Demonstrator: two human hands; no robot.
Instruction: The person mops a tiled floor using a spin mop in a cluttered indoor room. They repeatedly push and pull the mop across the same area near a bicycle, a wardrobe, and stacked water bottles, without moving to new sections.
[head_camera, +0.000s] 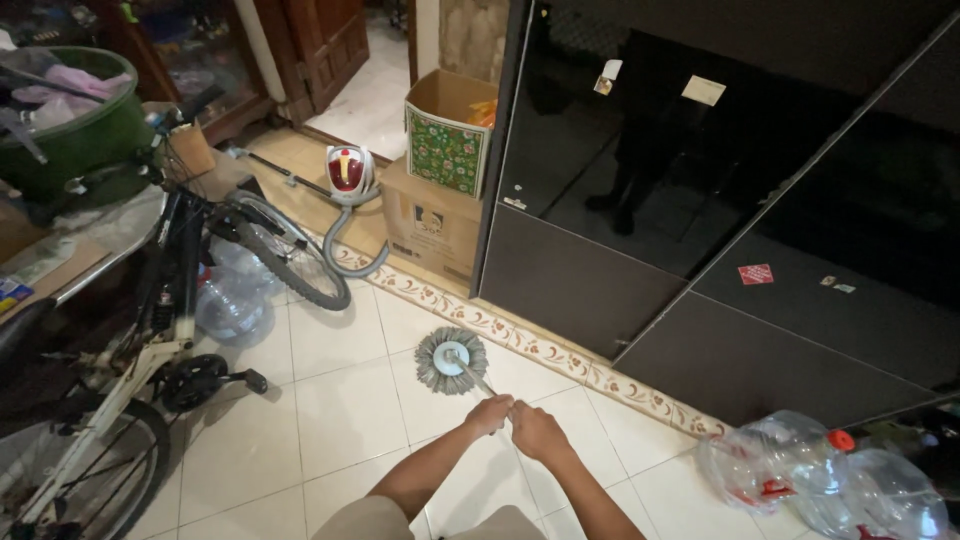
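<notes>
Both your hands hold the mop by the dark cabinet.

From the head camera, your left hand (490, 414) and your right hand (537, 433) are side by side, each with its grip closed tight around the thin metal mop handle (478, 381). The round grey stringy mop head with a blue middle (451, 360) lies flat on the white tiled floor (340, 400), just beside the patterned floor border (540, 347). A black and white bicycle (150, 330) stands on your left. Clear plastic water jugs (820, 475) lie on your right. A red and white vacuum cleaner (347, 172) sits near brown cardboard boxes (440, 190).
</notes>
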